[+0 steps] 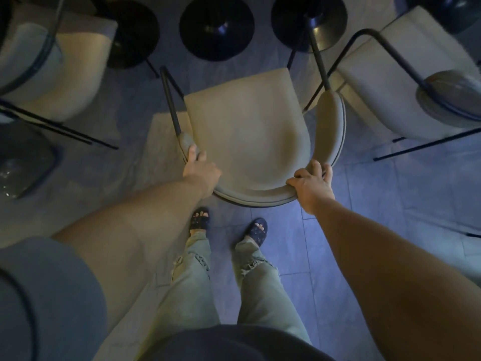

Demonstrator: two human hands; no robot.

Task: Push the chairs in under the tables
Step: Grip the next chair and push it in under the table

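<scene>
No containers are seen. A beige padded chair (pixel 247 136) is viewed from above, directly ahead of both hands, its curved backrest nearest the person and its seat pointing away. The left hand (pixel 200 169) is clamped on the left end of the backrest, fingers wrapped over the padding where the black metal frame (pixel 170 100) meets it. The right hand (pixel 311 185) is clamped on the right part of the backrest rim, thumb on the near edge and fingers curled over the top. The seat is held between the two hands.

Beyond the hands, past the front of the seat, three round black pedestal bases (pixel 216 27) are seen on the grey tiled floor (pixel 390 204); the counter tops themselves are out of view. The chair's front edge is near the middle base but apart from it.

A second beige chair (pixel 52 71) is seen far left of the left hand, and a third chair (pixel 406 82) right of the right hand, just beside the held chair. Two feet in dark sandals (pixel 256 230) are placed just behind the backrest, under the hands.
</scene>
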